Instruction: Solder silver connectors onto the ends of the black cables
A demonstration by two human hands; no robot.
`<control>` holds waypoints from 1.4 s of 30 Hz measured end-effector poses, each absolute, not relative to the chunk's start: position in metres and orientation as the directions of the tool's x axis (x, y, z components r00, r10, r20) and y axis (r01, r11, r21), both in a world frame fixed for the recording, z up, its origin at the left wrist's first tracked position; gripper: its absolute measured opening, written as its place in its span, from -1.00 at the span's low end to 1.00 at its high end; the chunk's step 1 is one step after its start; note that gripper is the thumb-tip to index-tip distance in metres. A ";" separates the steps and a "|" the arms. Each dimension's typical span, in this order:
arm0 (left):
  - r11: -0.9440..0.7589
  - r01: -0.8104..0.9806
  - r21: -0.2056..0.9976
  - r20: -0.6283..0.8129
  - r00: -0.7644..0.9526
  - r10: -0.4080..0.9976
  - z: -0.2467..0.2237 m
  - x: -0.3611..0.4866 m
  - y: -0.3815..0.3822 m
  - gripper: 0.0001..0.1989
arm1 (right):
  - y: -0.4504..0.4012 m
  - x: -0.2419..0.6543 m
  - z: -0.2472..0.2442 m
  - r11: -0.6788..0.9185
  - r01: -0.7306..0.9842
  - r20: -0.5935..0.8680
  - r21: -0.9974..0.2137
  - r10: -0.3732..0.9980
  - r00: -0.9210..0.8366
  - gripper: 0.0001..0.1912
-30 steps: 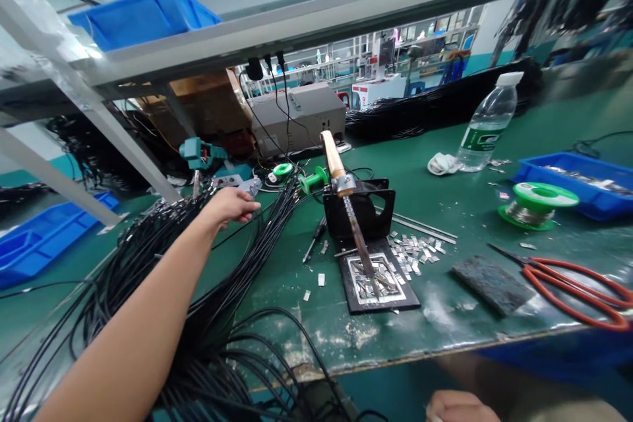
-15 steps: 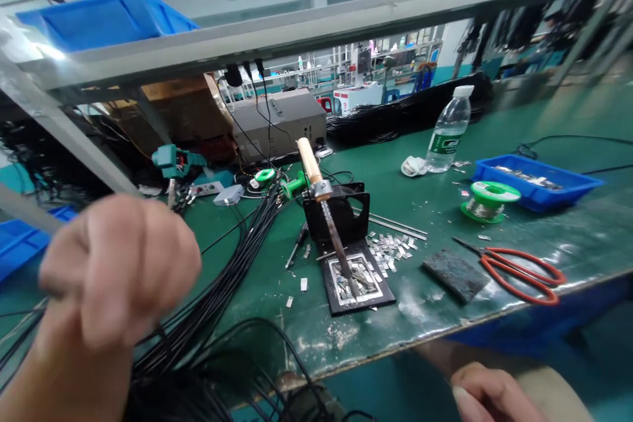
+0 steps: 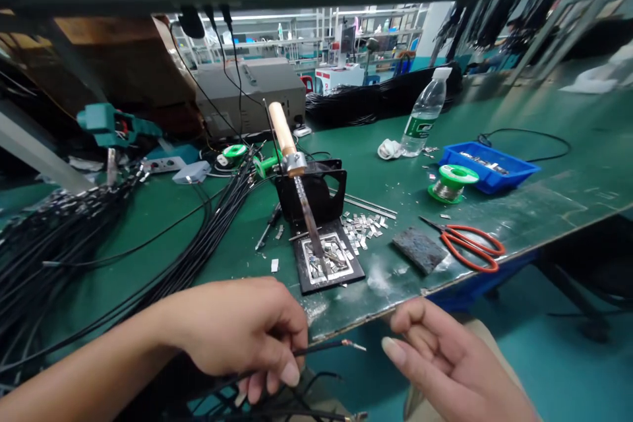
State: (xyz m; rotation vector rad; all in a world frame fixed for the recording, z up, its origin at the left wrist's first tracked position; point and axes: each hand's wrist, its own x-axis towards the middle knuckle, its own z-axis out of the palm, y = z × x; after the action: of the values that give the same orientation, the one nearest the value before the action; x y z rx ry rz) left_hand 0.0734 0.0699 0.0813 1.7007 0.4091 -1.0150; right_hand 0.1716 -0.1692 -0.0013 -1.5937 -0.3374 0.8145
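My left hand (image 3: 247, 330) is closed around a black cable (image 3: 324, 347) at the bottom centre, past the table's front edge. The cable's stripped, metallic end points right, toward my right hand (image 3: 445, 359). That hand holds nothing; its fingers are curled, with thumb and index finger apart near the cable tip. Beyond my hands, a soldering iron with a wooden handle (image 3: 281, 130) slants down from a black stand (image 3: 316, 192). Its tip rests over a tray of small metal pieces (image 3: 329, 260).
Black cables (image 3: 198, 257) run along the left. To the right are a dark pad (image 3: 419, 249), orange-handled scissors (image 3: 472, 244), a solder spool (image 3: 448, 192), a blue bin (image 3: 519, 178) and a water bottle (image 3: 425, 112). Small metal tabs lie beside the stand. A shelf beam crosses above.
My left hand has moved right and down, and a cable now shows in it. My right hand has risen nearer the table edge and opened. The view has shifted.
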 end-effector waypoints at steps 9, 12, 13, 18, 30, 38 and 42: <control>-0.343 0.694 0.633 -0.772 0.597 -0.216 0.086 0.075 0.078 -0.86 | -0.151 0.166 0.007 -0.327 -0.070 -0.295 -0.943 0.719 0.630 -0.46; -0.356 0.700 0.619 -0.784 0.580 -0.224 0.087 0.076 0.077 -0.88 | -0.147 0.167 0.011 -0.340 0.000 -0.260 -0.940 0.718 0.645 -0.47; -0.364 0.699 0.616 -0.786 0.577 -0.221 0.087 0.077 0.076 -0.87 | -0.146 0.167 0.012 -0.336 0.000 -0.254 -0.942 0.712 0.654 -0.47; -0.360 0.700 0.617 -0.785 0.578 -0.224 0.089 0.078 0.076 -0.84 | -0.141 0.170 0.012 -0.299 -0.042 -0.258 -0.953 0.737 0.624 -0.47; 0.120 0.694 0.710 -0.666 0.717 -0.203 0.065 0.071 0.053 -0.49 | -0.141 0.181 0.010 -0.294 -0.070 -0.289 -0.953 0.816 0.500 -0.47; 0.235 0.678 0.697 -0.679 0.728 -0.088 0.065 0.073 0.053 -0.58 | -0.130 0.179 0.014 -0.188 -0.185 -0.259 -0.965 0.811 0.525 -0.47; 0.248 0.668 0.701 -0.680 0.732 -0.050 0.063 0.074 0.051 -0.51 | -0.129 0.179 0.013 -0.183 -0.205 -0.266 -0.961 0.807 0.528 -0.44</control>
State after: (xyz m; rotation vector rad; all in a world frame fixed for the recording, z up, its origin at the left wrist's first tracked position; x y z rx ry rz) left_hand 0.0744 0.0514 0.0632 1.2348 0.6017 -0.5315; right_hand 0.1788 -0.1294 0.0135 -1.4881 -0.5452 0.9886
